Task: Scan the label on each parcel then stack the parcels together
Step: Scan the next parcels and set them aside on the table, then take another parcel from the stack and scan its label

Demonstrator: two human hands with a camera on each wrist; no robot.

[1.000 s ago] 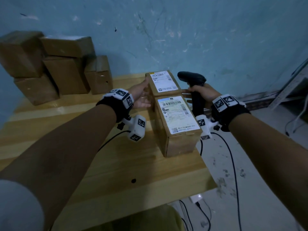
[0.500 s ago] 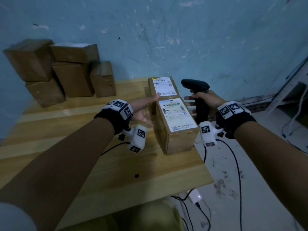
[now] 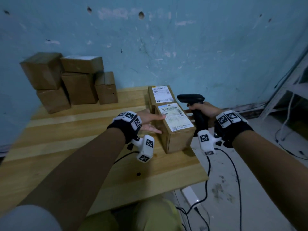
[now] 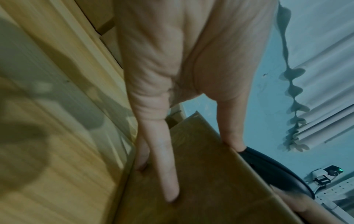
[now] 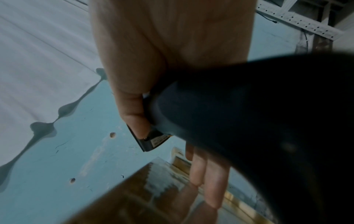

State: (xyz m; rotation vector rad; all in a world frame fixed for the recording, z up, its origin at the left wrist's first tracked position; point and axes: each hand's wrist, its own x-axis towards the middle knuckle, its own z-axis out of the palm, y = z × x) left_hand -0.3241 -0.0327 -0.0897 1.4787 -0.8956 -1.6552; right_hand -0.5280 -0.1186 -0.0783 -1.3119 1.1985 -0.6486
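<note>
The left hand [image 3: 150,120] lies flat with straight fingers [image 4: 168,174] against the side of the near parcel [image 3: 176,130], thumb on its top edge by the label [image 3: 175,116]. The right hand [image 3: 206,110] grips the handle of a black barcode scanner [image 3: 191,99] just right of it. A second labelled parcel [image 3: 160,95] touches the first from behind on the wooden surface [image 3: 75,147]. Stacked parcels [image 3: 70,80] stand at the far left.

Head view looks down; wrist views close along fingers.

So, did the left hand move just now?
Yes. The left hand came back toward the person, from beside the far parcel to the near parcel.
</note>
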